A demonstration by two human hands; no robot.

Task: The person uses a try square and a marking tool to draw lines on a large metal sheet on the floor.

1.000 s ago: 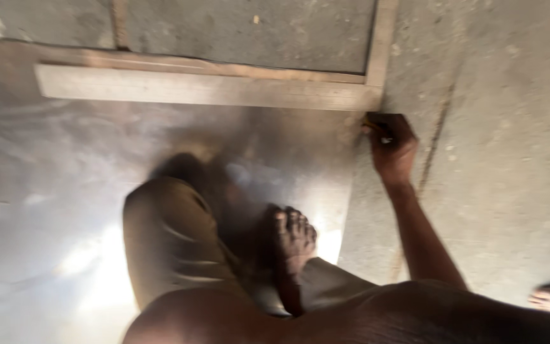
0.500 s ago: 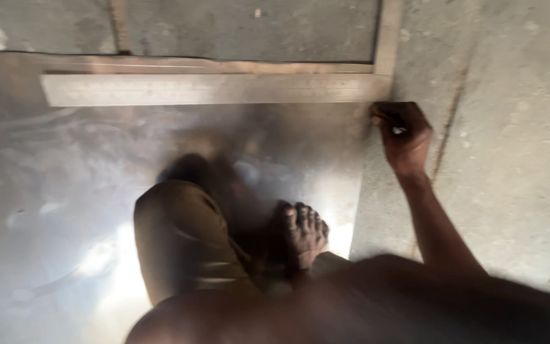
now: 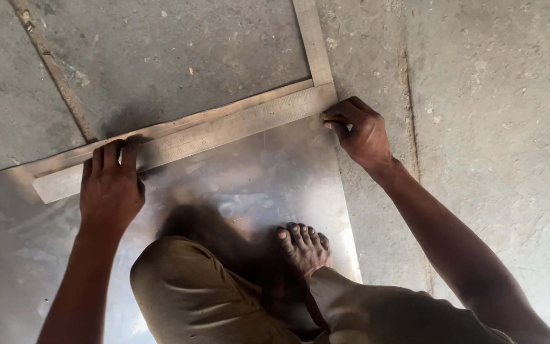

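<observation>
Large L-shaped metal square ruler (image 3: 224,127) lies flat along the top edge of a shiny metal sheet (image 3: 249,185) on the grey concrete floor (image 3: 491,127). Its long blade runs from lower left up to the right corner, the short arm pointing away. The left hand (image 3: 111,188) presses it, fingers spread. The right hand (image 3: 363,135) pinches a small pencil-like marker (image 3: 333,118) at the corner. A bare foot (image 3: 303,248) rests on the sheet.

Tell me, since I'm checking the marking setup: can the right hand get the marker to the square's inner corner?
Probably yes: the right hand already holds the marker at the square corner, nothing between.
</observation>
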